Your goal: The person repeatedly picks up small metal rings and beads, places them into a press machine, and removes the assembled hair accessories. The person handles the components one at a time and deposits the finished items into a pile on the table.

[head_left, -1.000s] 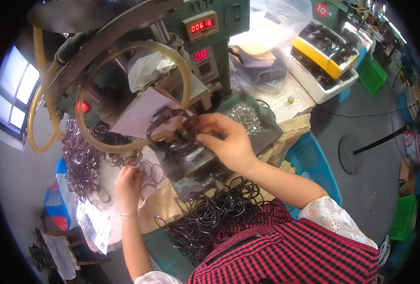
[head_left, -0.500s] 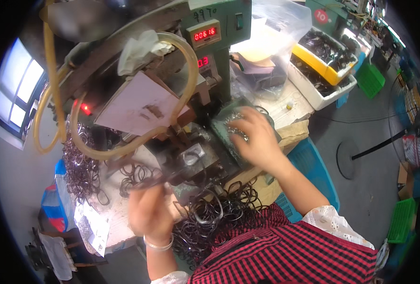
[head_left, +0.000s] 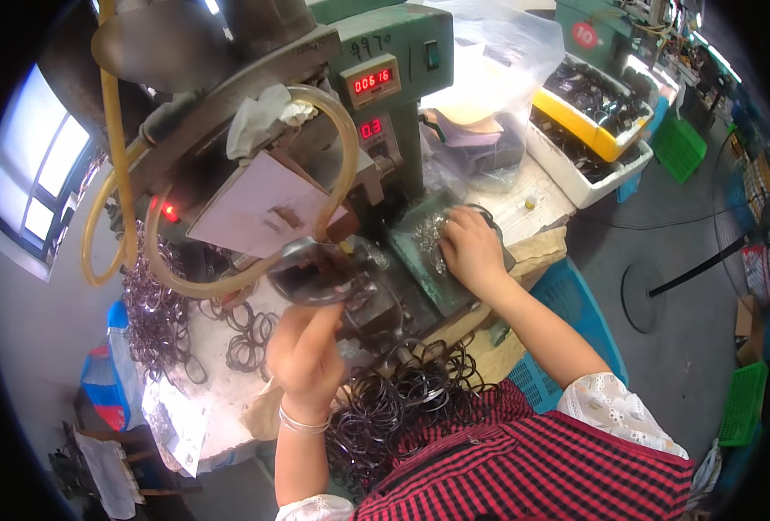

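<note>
My left hand (head_left: 307, 356) is closed in front of the green press (head_left: 400, 148), fingers pinching a dark glossy loop (head_left: 315, 273). The loop stands up by the press's small metal work block (head_left: 376, 314) and partly covers it; whether they touch I cannot tell. On the right, the bent fingertips of my right hand (head_left: 473, 252) press together at small shiny metal bits (head_left: 428, 233). These bits lie heaped on a flat green plate (head_left: 424, 273) beside the block. Whatever is between those fingertips is too small to make out. Dark loops (head_left: 402, 391) pile up against my checked apron.
More dark loops (head_left: 155, 304) lie in a heap on the left of the bench, with several loose ones (head_left: 250, 334) nearer. A yellowish hose (head_left: 350, 156) curves before a pink card (head_left: 259, 204). Right stand a blue basket (head_left: 589, 304) and a white foam box (head_left: 589, 191).
My left hand has moved up and right, bringing the dark loop to the front of the press block. My right hand has drawn its fingers together on the metal bits.
</note>
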Demonstrator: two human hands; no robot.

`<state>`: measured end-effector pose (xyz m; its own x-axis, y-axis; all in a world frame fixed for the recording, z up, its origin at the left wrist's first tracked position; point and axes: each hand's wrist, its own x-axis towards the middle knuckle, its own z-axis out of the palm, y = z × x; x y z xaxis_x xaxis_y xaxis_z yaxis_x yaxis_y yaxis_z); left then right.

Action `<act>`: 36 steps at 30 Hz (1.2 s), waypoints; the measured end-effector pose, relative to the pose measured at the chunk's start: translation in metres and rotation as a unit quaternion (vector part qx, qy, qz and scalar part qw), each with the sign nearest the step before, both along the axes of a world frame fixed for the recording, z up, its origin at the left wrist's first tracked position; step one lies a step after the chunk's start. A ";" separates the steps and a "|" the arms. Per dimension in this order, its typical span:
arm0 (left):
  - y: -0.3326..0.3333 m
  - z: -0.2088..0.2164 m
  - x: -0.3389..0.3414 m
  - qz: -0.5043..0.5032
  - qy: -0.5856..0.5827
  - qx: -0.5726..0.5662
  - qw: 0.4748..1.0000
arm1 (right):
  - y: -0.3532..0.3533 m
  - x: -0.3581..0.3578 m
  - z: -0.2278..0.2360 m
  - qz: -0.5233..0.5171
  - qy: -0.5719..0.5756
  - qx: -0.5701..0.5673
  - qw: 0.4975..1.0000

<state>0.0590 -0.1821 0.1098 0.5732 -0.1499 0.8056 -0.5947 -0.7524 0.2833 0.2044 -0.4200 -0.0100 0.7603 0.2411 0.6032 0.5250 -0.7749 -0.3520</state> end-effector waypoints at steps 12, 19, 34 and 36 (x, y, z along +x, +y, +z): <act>-0.015 0.020 -0.048 -0.095 0.031 -0.198 0.975 | -0.005 -0.003 0.004 0.035 -0.028 0.024 0.999; -0.002 -0.007 0.003 0.037 -0.032 0.030 0.998 | 0.004 -0.006 0.041 -0.006 0.071 0.154 0.985; -0.010 0.000 -0.007 0.080 0.015 0.021 0.996 | 0.024 0.012 0.007 0.019 0.076 0.095 0.992; -0.006 -0.014 -0.027 0.127 -0.021 0.002 0.992 | 0.020 -0.012 0.015 0.015 0.136 0.111 0.984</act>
